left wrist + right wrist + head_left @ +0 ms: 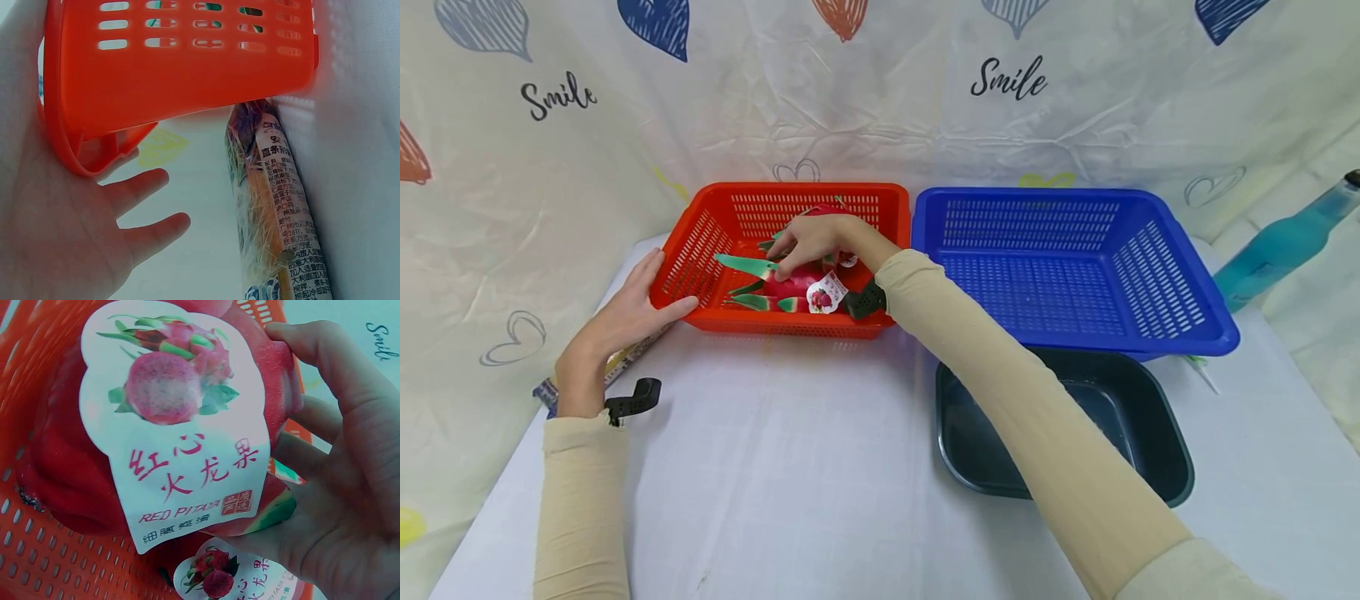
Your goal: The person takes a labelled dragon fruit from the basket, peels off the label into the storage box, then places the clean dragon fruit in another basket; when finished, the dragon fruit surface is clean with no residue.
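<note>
My right hand (816,240) reaches into the red basket (782,325) and grips a dragon fruit (793,283) with green-tipped scales. In the right wrist view, the fingers and thumb curl round this dragon fruit (59,450), whose white label (187,440) reads RED PITAYA. Below it shows the label of a second dragon fruit (219,572). Part of another dragon fruit (825,210) appears behind the hand in the head view. The left hand (625,321) touches the basket's left end; in the left wrist view its fingers (147,190) are spread and straight under the rim.
A blue basket (1180,333) stands to the right, behind a dark green tub (958,467) partly hidden by my right sleeve. A turquoise bottle (1273,250) leans at the far right. A long pasta packet (269,206) lies beside the red basket at the left.
</note>
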The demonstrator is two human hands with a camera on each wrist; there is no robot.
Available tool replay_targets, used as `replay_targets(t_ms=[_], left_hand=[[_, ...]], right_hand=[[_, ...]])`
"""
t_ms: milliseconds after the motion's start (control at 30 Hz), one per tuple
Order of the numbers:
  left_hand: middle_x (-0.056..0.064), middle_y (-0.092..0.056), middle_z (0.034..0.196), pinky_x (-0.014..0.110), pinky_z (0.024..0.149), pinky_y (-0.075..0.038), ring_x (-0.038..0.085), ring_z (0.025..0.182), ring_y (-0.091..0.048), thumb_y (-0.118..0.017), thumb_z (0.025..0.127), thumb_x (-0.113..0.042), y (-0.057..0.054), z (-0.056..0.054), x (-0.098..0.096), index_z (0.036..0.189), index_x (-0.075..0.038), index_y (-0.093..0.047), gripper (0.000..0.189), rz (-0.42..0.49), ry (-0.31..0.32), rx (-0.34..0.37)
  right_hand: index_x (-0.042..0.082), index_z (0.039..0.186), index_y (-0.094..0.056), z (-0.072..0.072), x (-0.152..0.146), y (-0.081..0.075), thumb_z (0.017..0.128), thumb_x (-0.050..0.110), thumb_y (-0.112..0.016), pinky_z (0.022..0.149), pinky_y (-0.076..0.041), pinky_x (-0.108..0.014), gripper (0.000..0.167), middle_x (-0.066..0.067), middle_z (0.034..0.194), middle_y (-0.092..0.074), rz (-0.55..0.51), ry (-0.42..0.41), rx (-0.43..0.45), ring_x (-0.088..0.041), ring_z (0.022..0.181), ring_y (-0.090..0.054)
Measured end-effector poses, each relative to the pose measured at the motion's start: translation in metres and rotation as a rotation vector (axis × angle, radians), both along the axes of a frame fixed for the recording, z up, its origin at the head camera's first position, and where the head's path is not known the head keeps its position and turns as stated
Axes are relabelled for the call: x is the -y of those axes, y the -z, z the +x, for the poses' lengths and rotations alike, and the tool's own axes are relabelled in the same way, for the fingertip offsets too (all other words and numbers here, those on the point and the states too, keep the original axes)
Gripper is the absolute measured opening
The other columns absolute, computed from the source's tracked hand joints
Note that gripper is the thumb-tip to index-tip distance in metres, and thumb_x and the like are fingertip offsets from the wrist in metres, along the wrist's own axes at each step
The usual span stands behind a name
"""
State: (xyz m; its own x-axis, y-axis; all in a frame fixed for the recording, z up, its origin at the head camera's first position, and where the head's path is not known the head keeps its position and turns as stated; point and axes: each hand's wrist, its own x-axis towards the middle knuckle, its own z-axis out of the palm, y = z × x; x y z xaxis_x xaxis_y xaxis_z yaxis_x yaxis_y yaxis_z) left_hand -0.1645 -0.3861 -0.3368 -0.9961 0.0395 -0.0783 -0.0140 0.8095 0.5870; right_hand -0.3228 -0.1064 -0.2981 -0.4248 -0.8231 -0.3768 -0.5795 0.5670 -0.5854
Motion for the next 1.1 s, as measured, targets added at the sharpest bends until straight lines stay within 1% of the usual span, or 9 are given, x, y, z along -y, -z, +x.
replay_targets(t_ms=[133, 200, 333, 500, 633, 700, 833, 1000, 1100], left_hand=[[0.009, 0.000, 0.164, 0.063, 0.105, -0.032, 0.037, 0.139, -0.023, -0.060, 0.090, -0.046, 0.000, -0.001, -0.001, 0.157, -0.019, 0.003, 0.096, 0.007, 0.005, -0.010], [0.010, -0.002, 0.164, 0.063, 0.105, -0.032, 0.036, 0.138, -0.024, -0.060, 0.090, -0.046, 0.000, -0.002, -0.002, 0.157, -0.020, 0.003, 0.095, 0.006, 0.005, -0.014], [0.010, -0.001, 0.164, 0.064, 0.106, -0.031, 0.037, 0.139, -0.023, -0.059, 0.090, -0.047, 0.000, -0.002, -0.002, 0.157, -0.019, 0.003, 0.096, 0.006, 0.004, -0.011], [0.009, 0.007, 0.165, 0.068, 0.108, -0.028, 0.041, 0.144, -0.017, -0.058, 0.090, -0.051, -0.001, -0.001, -0.001, 0.156, -0.018, 0.007, 0.099, -0.010, -0.005, 0.020], [0.009, 0.009, 0.165, 0.070, 0.107, -0.028, 0.042, 0.145, -0.013, -0.058, 0.090, -0.052, -0.001, 0.000, 0.000, 0.156, -0.019, 0.009, 0.100, -0.016, -0.012, 0.032], [0.009, 0.009, 0.165, 0.071, 0.107, -0.028, 0.042, 0.145, -0.013, -0.058, 0.090, -0.052, -0.002, 0.000, 0.001, 0.156, -0.019, 0.009, 0.100, -0.015, -0.011, 0.032], [0.010, 0.008, 0.165, 0.070, 0.107, -0.028, 0.042, 0.145, -0.014, -0.058, 0.089, -0.051, -0.001, 0.001, 0.001, 0.156, -0.018, 0.009, 0.100, -0.006, -0.006, 0.030], [0.010, 0.008, 0.165, 0.071, 0.107, -0.027, 0.042, 0.145, -0.013, -0.058, 0.089, -0.051, -0.001, 0.001, 0.001, 0.156, -0.018, 0.008, 0.100, -0.010, -0.007, 0.030], [0.010, 0.009, 0.165, 0.071, 0.107, -0.028, 0.042, 0.145, -0.013, -0.058, 0.089, -0.052, -0.001, 0.000, 0.000, 0.156, -0.018, 0.009, 0.100, -0.012, -0.007, 0.031]], right_hand=[[0.026, 0.140, -0.053, -0.001, -0.001, -0.001, 0.085, 0.043, -0.064, 0.071, -0.054, -0.029, 0.059, 0.003, 0.143, -0.053, -0.023, -0.005, 0.004, -0.011, 0.108, -0.050], [0.024, 0.140, -0.054, 0.000, -0.002, -0.002, 0.085, 0.041, -0.064, 0.073, -0.051, -0.027, 0.058, 0.002, 0.144, -0.054, -0.045, -0.008, 0.014, -0.010, 0.108, -0.050], [0.024, 0.140, -0.054, 0.001, -0.004, -0.007, 0.086, 0.039, -0.064, 0.071, -0.052, -0.028, 0.057, 0.002, 0.142, -0.055, -0.063, -0.016, 0.008, -0.011, 0.105, -0.050], [0.022, 0.139, -0.055, 0.003, -0.006, -0.018, 0.088, 0.038, -0.064, 0.079, -0.051, -0.024, 0.054, 0.001, 0.138, -0.059, -0.097, -0.023, 0.012, -0.009, 0.106, -0.051], [0.025, 0.138, -0.056, 0.005, -0.011, -0.028, 0.087, 0.039, -0.065, 0.062, -0.046, -0.021, 0.054, 0.004, 0.134, -0.060, -0.118, 0.007, 0.040, -0.007, 0.086, -0.052], [0.028, 0.138, -0.055, 0.005, -0.013, -0.032, 0.086, 0.042, -0.066, 0.053, -0.042, -0.022, 0.054, 0.005, 0.131, -0.061, -0.117, 0.040, 0.058, -0.009, 0.073, -0.049], [0.031, 0.138, -0.055, 0.004, -0.019, -0.040, 0.086, 0.043, -0.066, 0.052, -0.041, -0.022, 0.055, 0.006, 0.127, -0.060, -0.125, 0.083, 0.083, -0.011, 0.066, -0.045], [0.033, 0.139, -0.052, 0.005, -0.027, -0.050, 0.086, 0.046, -0.065, 0.054, -0.044, -0.022, 0.056, 0.004, 0.123, -0.057, -0.142, 0.116, 0.094, -0.013, 0.074, -0.049], [0.032, 0.139, -0.053, 0.008, -0.030, -0.057, 0.086, 0.047, -0.065, 0.055, -0.046, -0.022, 0.056, 0.002, 0.114, -0.057, -0.160, 0.128, 0.098, -0.014, 0.079, -0.051]])
